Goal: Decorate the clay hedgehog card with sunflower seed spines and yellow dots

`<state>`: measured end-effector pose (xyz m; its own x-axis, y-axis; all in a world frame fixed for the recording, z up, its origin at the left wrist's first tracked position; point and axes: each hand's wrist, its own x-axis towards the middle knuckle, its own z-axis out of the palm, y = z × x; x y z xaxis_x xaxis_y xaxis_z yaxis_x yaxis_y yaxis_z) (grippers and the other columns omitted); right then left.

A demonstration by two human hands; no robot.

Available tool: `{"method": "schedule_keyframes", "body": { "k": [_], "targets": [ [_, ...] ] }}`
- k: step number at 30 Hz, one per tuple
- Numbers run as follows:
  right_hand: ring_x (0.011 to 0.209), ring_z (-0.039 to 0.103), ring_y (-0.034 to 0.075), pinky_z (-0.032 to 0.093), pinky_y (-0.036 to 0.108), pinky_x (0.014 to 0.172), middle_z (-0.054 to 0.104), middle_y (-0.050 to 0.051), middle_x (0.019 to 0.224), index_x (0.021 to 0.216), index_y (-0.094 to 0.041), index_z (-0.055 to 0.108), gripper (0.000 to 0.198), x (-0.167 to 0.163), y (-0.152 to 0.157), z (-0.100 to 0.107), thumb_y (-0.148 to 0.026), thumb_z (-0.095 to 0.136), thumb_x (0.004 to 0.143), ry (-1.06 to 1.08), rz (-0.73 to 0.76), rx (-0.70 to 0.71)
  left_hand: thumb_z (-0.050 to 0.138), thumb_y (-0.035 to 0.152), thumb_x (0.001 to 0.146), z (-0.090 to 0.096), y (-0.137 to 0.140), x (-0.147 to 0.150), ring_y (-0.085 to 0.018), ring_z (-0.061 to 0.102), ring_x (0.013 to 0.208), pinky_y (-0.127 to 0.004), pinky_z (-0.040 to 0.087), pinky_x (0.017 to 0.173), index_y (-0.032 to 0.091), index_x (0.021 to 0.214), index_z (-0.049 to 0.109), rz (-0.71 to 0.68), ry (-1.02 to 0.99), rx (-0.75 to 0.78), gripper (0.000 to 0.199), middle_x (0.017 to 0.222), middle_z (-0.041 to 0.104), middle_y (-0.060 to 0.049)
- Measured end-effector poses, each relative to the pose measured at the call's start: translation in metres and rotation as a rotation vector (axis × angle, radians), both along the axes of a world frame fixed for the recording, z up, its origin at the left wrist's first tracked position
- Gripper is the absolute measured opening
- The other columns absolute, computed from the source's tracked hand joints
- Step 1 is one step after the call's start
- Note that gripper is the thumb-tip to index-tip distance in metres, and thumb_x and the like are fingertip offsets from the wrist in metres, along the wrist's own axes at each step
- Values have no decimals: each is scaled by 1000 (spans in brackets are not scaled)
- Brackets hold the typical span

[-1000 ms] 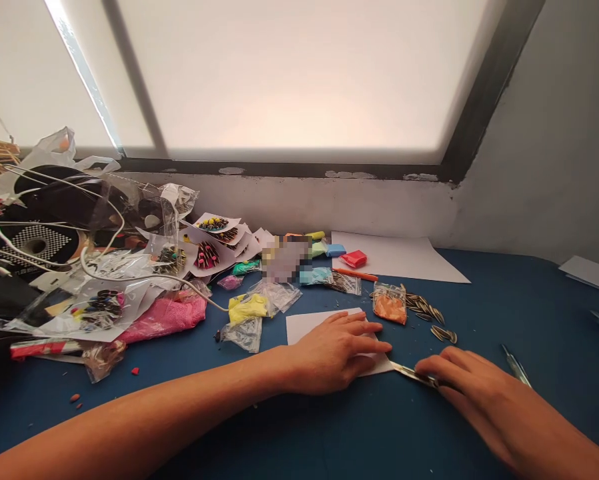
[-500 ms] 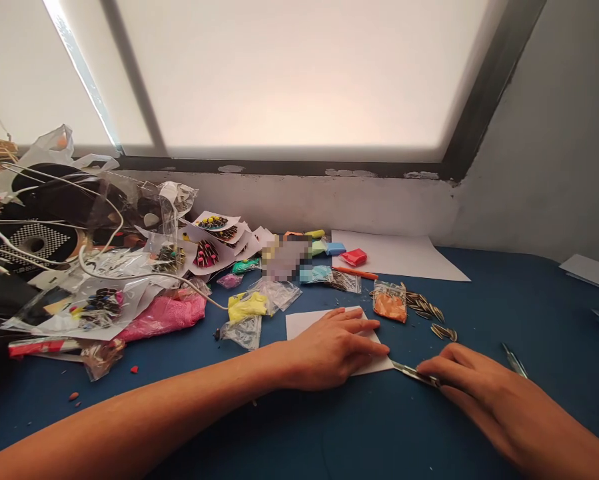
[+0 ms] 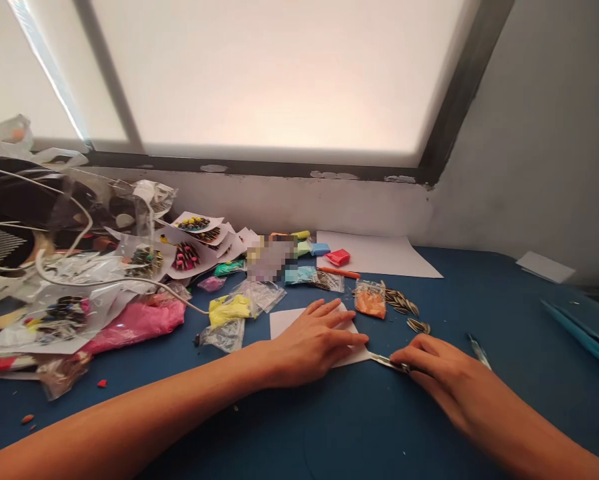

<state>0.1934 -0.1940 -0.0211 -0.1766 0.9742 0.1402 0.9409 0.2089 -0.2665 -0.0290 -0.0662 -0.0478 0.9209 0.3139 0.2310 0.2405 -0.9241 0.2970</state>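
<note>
My left hand lies flat with fingers spread on a small piece of white paper, pressing it against the blue tabletop. The hand covers much of the sheet. At the sheet's lower right corner, my right hand grips a slim metal knife. Its tip points left and meets the paper's edge; my fingers hide the handle. Just beyond the paper lie an orange clay packet and striped sunflower seeds.
Cards with seeds and coloured clay, plastic bags and a white cable crowd the left. Along the wall lie a large white sheet and a red packet. A pen and a blue folder are on the right.
The view has turned to the right, bringing more of the blue folder into sight. Both hands keep nearly the same place on the paper and the knife.
</note>
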Motion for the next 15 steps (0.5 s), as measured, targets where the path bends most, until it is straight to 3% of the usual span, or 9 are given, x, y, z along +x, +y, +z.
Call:
{"method": "schedule_keyframes", "body": {
  "k": [5, 10, 15],
  "targets": [
    [79, 64, 18, 53, 33, 71, 61, 6, 90, 100, -27, 69, 35, -4, -4, 4, -28, 33, 98, -5, -36, -91, 40, 36, 101, -3, 0, 1, -25, 43, 137, -44, 32, 115, 26, 119, 67, -87, -90, -65, 35, 141, 53, -9],
    [74, 61, 16, 52, 30, 66, 59, 5, 88, 100, -29, 70, 38, -5, -8, -2, -35, 32, 100, 30, -33, -32, 40, 30, 101, 4, 1, -2, -22, 39, 139, -40, 26, 118, 26, 125, 64, -91, -35, -126, 35, 145, 49, -8],
    [72, 61, 16, 52, 27, 61, 59, 5, 87, 103, -29, 70, 35, -9, -14, -8, -28, 36, 99, 1, -27, 70, 39, 25, 100, 4, 2, -4, -22, 32, 143, -43, 23, 119, 27, 129, 61, -97, 3, -157, 36, 149, 45, -6]
  ]
}}
